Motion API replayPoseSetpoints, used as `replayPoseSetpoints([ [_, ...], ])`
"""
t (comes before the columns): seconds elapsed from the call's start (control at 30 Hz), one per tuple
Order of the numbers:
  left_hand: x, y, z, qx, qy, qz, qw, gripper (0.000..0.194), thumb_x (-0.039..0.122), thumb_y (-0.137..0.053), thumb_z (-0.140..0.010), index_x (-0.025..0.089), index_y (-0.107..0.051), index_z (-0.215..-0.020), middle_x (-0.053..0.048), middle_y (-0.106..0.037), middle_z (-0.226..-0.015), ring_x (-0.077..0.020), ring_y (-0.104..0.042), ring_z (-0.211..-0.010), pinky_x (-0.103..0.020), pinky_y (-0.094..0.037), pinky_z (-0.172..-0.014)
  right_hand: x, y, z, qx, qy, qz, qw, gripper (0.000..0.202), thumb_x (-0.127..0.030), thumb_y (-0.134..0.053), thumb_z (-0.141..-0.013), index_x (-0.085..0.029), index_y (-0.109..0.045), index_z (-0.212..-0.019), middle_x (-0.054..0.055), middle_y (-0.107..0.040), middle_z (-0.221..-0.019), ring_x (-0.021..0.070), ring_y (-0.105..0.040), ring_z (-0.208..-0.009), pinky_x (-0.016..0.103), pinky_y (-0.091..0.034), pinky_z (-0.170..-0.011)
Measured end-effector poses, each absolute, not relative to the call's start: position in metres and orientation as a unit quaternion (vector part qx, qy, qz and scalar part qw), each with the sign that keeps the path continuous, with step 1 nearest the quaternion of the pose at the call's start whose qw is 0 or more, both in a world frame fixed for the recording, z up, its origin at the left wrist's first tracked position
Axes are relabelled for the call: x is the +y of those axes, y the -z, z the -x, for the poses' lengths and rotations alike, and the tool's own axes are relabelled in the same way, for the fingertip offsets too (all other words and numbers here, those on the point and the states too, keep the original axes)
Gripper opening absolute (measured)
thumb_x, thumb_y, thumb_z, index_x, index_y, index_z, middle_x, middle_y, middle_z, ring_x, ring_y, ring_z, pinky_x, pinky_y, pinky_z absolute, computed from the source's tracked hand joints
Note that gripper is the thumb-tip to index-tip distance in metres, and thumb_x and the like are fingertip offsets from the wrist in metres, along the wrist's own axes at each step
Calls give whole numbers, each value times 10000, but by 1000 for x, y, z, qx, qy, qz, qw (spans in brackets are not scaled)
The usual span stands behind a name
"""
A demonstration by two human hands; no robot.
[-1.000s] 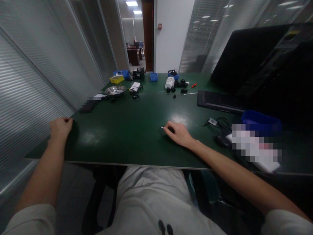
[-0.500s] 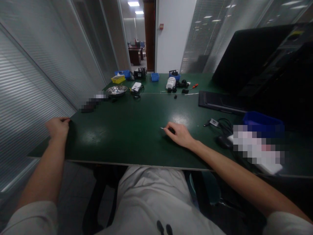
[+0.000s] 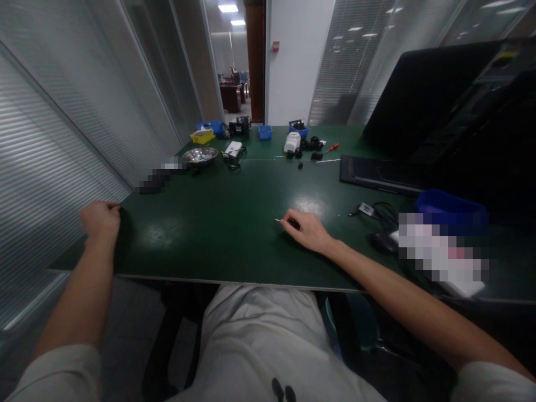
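My right hand [image 3: 307, 230] rests on the green table [image 3: 218, 223], closed around a small dark-handled tool [image 3: 294, 223] whose thin metal tip points left. At the table's left edge lies my left hand [image 3: 100, 220], its fingers curled together; what it holds, if anything, is too small to name. A grey cable adapter [image 3: 366, 209] and a black mouse [image 3: 383, 242] are to the right of my right hand.
Farther back stand a metal bowl [image 3: 201, 156], a yellow tray [image 3: 202, 136], a blue basket [image 3: 265, 132], a white device [image 3: 292, 142] and an orange screwdriver [image 3: 333, 147]. A black keyboard [image 3: 377, 175] and large monitor [image 3: 427, 95] occupy the right.
My left hand and forearm have shifted very slightly to the right. My right hand keeps its hold on the small tool in the same place.
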State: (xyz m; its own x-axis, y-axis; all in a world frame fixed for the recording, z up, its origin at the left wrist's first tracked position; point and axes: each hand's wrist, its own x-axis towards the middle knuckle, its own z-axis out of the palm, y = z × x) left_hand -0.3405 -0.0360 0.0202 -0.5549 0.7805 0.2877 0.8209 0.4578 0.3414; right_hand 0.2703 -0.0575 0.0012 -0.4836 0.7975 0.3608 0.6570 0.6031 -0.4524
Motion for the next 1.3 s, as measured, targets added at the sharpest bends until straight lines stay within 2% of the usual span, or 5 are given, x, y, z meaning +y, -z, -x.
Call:
replayPoseSetpoints([
  [0.13,-34,-17,342,-865,176,458,107,331,292,-605,-940,97,-759,-1159,-7,-473,-665,-168,-309,-664,-243,-248,-703,-57,0,-271,-855,-126,422,275,264,-418,-518,-1050,-216,-644,-936,15,-707,-857,149,-589,-689,276,-354,-651],
  [0.47,-34,-22,332,-869,123,460,130,361,322,-553,-967,104,-765,-1162,-19,-477,-703,-167,-258,-648,-254,-229,-681,-57,-2,-270,-855,-125,422,274,261,-419,-530,-1045,-215,-645,-929,12,-706,-852,145,-584,-679,276,-345,-641],
  [0.67,-31,-26,323,-883,84,440,144,338,299,-526,-957,143,-764,-1138,-41,-562,-701,-191,-358,-676,-245,-302,-719,-56,2,-271,-857,-124,415,278,250,-410,-534,-1044,-218,-643,-926,12,-695,-833,151,-588,-690,279,-344,-646],
  [0.97,-15,-7,324,-807,154,553,136,331,217,-574,-922,132,-735,-1199,-54,-715,-967,-197,-562,-837,-253,-421,-812,-55,3,-270,-861,-127,414,266,236,-411,-542,-1044,-225,-645,-942,6,-705,-858,152,-603,-710,276,-342,-652],
  [1.3,-21,-1,71,-398,275,864,-137,256,289,-590,-998,185,-754,-1165,-92,-723,-1090,-214,-668,-952,-330,-516,-878,-56,2,-270,-866,-118,415,253,255,-416,-529,-1049,-217,-654,-951,15,-704,-856,147,-587,-704,270,-323,-644],
])
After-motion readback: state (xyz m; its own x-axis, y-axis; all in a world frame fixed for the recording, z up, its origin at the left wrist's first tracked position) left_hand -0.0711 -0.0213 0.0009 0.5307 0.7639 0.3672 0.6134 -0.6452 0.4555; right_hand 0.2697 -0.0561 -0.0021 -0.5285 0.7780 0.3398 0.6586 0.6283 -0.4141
